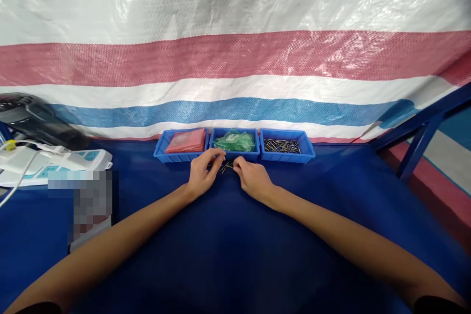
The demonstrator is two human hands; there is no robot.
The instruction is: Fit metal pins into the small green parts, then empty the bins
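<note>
I have two hands over one blue table (235,255), both near its back edge and a little apart from each other. My left hand (204,171) is bent with thumb and fingertips close together; I cannot tell whether anything is between them. My right hand (253,176) is curled, its fingertips at one small loose pile of thin metal pieces (227,167); whether they grip one, I cannot tell. That pile lies on the table between my hands, just in front of the middle bin, its pieces too fine to count surely. Three blue bins stand in one row along the back edge: the left bin (178,158) carries a stack of pink packets (187,140), the middle bin (241,155) green packets (235,141), the right bin (287,158) many more metal pieces (282,146), beyond counting. Toward the table's back left corner are one white power strip (79,159) and one black device (55,125). One striped sheet (235,59) hangs behind the back edge.
</note>
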